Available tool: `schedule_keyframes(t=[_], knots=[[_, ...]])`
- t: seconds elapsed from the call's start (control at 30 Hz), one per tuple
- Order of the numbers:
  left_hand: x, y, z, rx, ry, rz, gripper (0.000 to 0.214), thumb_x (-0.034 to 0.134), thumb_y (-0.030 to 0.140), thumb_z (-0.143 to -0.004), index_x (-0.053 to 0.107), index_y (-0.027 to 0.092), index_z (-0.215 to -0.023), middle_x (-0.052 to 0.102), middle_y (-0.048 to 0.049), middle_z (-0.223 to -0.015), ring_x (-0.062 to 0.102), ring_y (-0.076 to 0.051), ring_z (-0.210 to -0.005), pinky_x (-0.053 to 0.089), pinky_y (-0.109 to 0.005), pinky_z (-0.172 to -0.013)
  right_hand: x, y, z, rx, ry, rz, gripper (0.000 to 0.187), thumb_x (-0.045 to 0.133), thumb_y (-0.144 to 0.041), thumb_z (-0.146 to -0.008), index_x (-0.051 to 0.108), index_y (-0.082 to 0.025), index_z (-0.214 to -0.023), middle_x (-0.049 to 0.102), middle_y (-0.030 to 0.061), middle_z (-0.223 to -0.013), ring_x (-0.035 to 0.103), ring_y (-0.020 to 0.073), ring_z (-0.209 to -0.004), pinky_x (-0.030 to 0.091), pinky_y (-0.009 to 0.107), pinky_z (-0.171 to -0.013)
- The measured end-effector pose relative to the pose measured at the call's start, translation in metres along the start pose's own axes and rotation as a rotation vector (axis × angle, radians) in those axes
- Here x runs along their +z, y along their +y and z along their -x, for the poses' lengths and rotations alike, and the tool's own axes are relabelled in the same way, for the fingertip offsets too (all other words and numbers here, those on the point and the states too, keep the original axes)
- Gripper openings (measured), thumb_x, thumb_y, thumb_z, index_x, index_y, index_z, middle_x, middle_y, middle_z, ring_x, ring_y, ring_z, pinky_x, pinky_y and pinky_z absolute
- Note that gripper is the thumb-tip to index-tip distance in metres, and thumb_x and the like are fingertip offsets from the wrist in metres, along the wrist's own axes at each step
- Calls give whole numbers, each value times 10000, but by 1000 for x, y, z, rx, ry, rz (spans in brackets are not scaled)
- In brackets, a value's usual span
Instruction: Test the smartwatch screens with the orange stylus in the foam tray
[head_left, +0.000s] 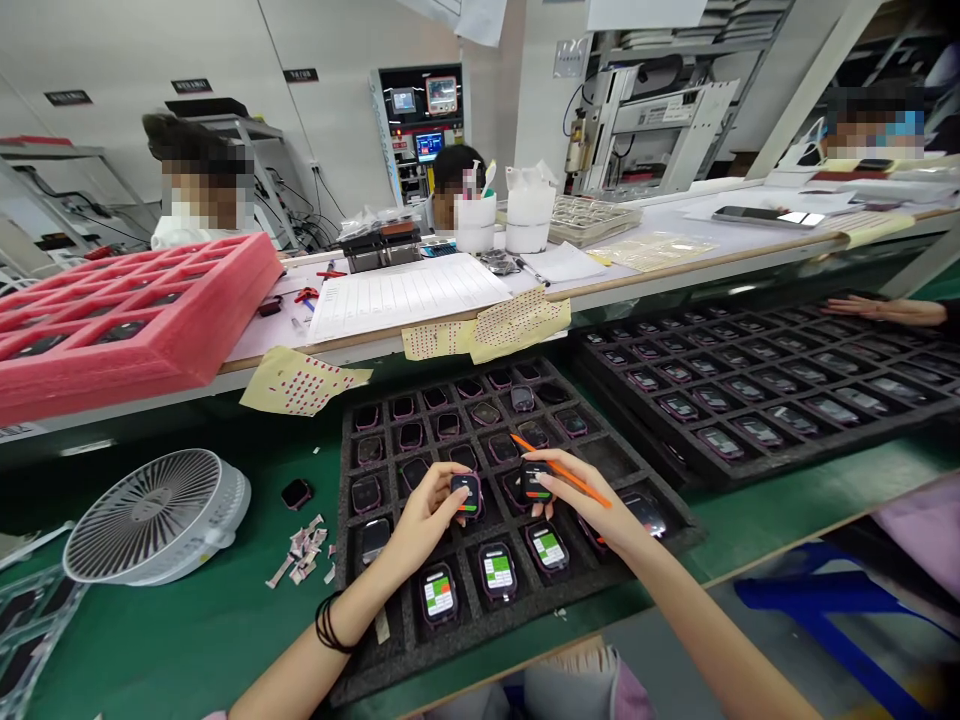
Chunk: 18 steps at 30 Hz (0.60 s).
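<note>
Above a black foam tray (517,612) of watch cases, my left hand (427,505) grips a smartwatch (466,492) with a lit screen, thumb on its face. My right hand (574,490) is closed around a second smartwatch (537,484), its thumb on the lit screen too. A thin orange stick (562,470) lies across that same hand, held by the fingers. Just below, in the tray's front row, watches show green and white screens, one (498,572) between my forearms. Several dark-screened watches (411,435) fill the pockets behind.
More foam trays of watches (750,385) stand at right, with another person's hand (885,308) over them. At left are a white fan (161,515), a loose watch (296,493) and a pile of small strips (304,550). A raised shelf carries a pink foam tray (225,335) and papers (405,297).
</note>
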<state>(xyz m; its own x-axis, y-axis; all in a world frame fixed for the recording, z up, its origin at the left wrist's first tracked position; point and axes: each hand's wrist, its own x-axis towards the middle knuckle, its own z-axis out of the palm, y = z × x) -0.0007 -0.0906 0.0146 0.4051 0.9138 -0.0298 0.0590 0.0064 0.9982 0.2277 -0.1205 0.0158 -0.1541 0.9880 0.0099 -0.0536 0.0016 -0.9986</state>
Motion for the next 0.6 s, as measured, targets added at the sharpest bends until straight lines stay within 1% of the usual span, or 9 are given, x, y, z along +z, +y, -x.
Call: schedule_keyframes(t=[0.13,0.3,0.47,0.6], knots=[[-1,-1,-1,-9,5,9,351,564,448,-814,491,190,-1041,554,-33,-920,525,-102,-634,399,-204,-505,-1,2,-2,-18,25,-24,291,591,-368,-826,581,-235,-1084,640,43,-872,655,168,-637,501,279,-538],[-3,-5,-1,9,-5,15,322,518,420,-856,488,191,-1081,564,-41,-940,567,-119,-656,384,-216,-512,-1,6,-2,-16,2,-31,298,578,-362,-836,568,-232,-1104,636,36,-801,656,184,-661,495,282,-539],[-4,-7,-3,33,2,2,300,487,408,-878,490,187,-1080,547,-21,-867,568,-116,-638,390,-219,-524,-1,2,-1,-11,12,-7,292,571,-366,-837,563,-233,-1097,619,57,-946,665,175,-655,504,283,-550],[-2,-6,-2,31,19,-11,309,522,420,-856,491,192,-1062,551,-23,-907,553,-101,-629,387,-209,-517,0,1,0,-9,8,6,293,558,-364,-846,558,-228,-1106,602,66,-1001,669,172,-660,510,282,-557]])
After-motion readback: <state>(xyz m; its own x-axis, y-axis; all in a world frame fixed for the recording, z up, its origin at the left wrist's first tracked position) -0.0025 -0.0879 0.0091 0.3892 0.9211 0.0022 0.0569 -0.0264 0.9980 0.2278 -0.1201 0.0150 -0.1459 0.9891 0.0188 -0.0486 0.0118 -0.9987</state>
